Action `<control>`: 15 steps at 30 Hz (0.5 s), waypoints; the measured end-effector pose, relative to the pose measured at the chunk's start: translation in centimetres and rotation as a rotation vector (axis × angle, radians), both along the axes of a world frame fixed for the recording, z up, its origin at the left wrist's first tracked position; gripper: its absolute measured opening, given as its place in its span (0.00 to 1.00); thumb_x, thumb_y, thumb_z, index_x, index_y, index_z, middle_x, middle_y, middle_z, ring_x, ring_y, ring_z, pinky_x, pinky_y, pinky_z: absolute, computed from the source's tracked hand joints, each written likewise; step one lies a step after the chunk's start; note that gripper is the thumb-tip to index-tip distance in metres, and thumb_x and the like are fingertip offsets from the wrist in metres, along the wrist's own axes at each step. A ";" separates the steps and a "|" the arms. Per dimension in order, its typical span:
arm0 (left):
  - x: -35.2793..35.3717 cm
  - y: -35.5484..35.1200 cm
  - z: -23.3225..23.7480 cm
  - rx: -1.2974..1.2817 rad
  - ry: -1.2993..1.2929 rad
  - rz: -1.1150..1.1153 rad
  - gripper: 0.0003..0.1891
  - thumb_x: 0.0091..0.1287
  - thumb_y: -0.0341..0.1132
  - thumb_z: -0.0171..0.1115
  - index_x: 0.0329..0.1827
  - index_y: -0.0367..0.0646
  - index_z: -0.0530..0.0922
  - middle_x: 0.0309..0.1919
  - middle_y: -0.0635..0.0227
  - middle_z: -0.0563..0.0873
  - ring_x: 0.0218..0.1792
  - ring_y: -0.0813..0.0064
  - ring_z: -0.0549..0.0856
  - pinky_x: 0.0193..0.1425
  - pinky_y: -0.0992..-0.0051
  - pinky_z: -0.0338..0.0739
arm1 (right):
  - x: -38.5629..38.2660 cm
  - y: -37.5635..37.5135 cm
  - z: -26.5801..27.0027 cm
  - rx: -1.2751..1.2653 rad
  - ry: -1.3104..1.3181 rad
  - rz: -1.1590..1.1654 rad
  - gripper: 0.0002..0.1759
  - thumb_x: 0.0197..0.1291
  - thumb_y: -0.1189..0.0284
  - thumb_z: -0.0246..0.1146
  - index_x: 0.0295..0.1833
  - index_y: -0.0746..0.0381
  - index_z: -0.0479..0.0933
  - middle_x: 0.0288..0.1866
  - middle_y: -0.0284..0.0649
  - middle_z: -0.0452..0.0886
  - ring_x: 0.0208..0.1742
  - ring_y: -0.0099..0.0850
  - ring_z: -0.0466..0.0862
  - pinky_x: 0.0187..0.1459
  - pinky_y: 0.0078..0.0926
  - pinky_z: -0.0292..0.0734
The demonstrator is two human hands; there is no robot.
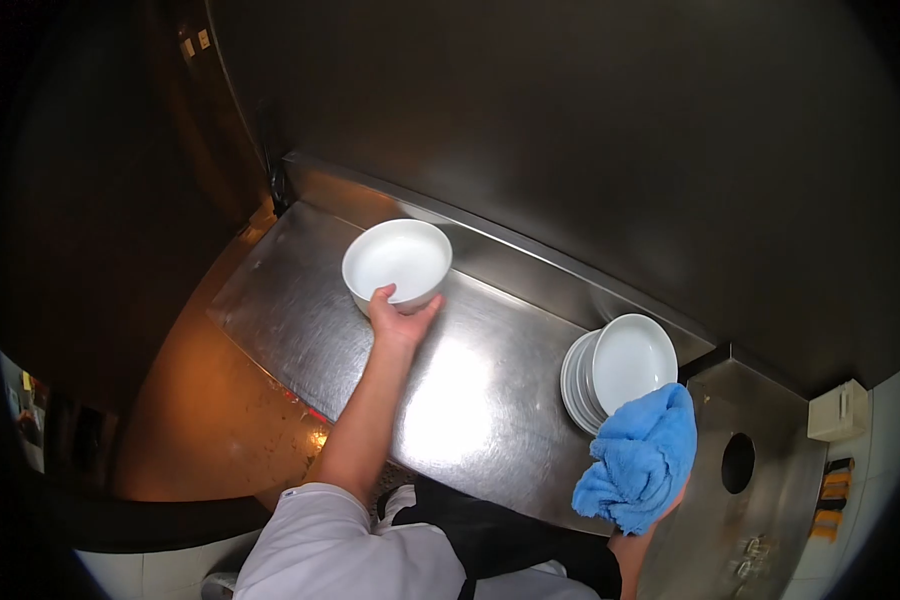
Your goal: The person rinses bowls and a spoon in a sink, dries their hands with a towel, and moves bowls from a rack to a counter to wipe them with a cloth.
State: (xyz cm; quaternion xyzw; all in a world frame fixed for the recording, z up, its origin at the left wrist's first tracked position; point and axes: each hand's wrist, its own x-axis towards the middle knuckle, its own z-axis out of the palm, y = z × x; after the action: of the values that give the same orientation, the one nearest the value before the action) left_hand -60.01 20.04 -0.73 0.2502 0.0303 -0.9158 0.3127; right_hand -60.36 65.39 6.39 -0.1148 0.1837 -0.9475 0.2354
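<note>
My left hand grips a white bowl by its near side, thumb over the rim, at the back left of the steel counter. In my right hand is a crumpled blue cloth, which covers most of the fingers. Just beyond the cloth stands a stack of white bowls. The top bowl faces up and toward me, and the cloth overlaps its near rim in this view.
A raised steel ledge runs along the counter's back, below a dark wall. At the right, a steel surface has a round dark hole. A pale box sits on the right wall.
</note>
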 end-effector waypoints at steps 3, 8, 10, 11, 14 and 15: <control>1.0 -3.2 -0.5 0.009 -0.020 -0.014 0.46 0.58 0.41 0.58 0.78 0.39 0.44 0.74 0.39 0.44 0.72 0.31 0.51 0.72 0.44 0.64 | 0.2 -0.1 -0.1 -0.007 -0.005 -0.012 0.41 0.69 0.46 0.40 0.75 0.69 0.58 0.70 0.55 0.70 0.68 0.50 0.73 0.69 0.50 0.68; 1.1 -4.8 2.4 0.044 -0.054 0.029 0.44 0.60 0.41 0.59 0.78 0.42 0.47 0.75 0.46 0.51 0.73 0.39 0.56 0.73 0.41 0.61 | -0.2 0.3 -0.2 -0.039 -0.001 -0.045 0.41 0.69 0.46 0.39 0.75 0.69 0.57 0.70 0.55 0.70 0.68 0.50 0.73 0.69 0.50 0.68; 0.7 -3.7 2.1 -0.067 -0.068 0.068 0.46 0.61 0.45 0.62 0.78 0.43 0.47 0.75 0.46 0.50 0.73 0.39 0.55 0.73 0.42 0.61 | 0.0 0.9 -0.6 -0.056 -0.005 -0.066 0.41 0.69 0.46 0.39 0.75 0.69 0.57 0.70 0.55 0.69 0.68 0.50 0.73 0.69 0.50 0.68; 1.0 -2.6 2.0 -0.123 -0.074 0.053 0.47 0.61 0.47 0.64 0.78 0.44 0.47 0.74 0.46 0.51 0.74 0.40 0.55 0.73 0.42 0.61 | 0.1 1.1 -0.8 -0.064 -0.010 -0.078 0.42 0.69 0.46 0.39 0.75 0.68 0.57 0.70 0.55 0.69 0.68 0.50 0.73 0.69 0.50 0.68; 0.9 4.0 1.6 -0.231 -0.147 -0.101 0.44 0.63 0.44 0.67 0.77 0.44 0.49 0.71 0.49 0.60 0.72 0.46 0.63 0.71 0.46 0.65 | 0.2 1.2 -1.4 -0.096 -0.009 -0.136 0.42 0.69 0.46 0.39 0.75 0.68 0.57 0.70 0.55 0.69 0.68 0.50 0.73 0.69 0.50 0.68; 0.9 6.9 0.7 -0.413 -0.193 -0.161 0.42 0.64 0.41 0.67 0.76 0.44 0.50 0.70 0.50 0.63 0.70 0.48 0.66 0.71 0.48 0.66 | 0.3 1.4 -1.4 -0.071 0.000 -0.165 0.42 0.69 0.46 0.39 0.75 0.68 0.57 0.70 0.55 0.69 0.68 0.50 0.73 0.69 0.50 0.68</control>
State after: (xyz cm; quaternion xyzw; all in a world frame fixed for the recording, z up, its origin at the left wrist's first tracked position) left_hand -59.07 26.95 -0.07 0.2687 -0.2077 -0.8964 0.2849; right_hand -60.05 66.75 4.95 -0.1076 0.1590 -0.9695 0.1523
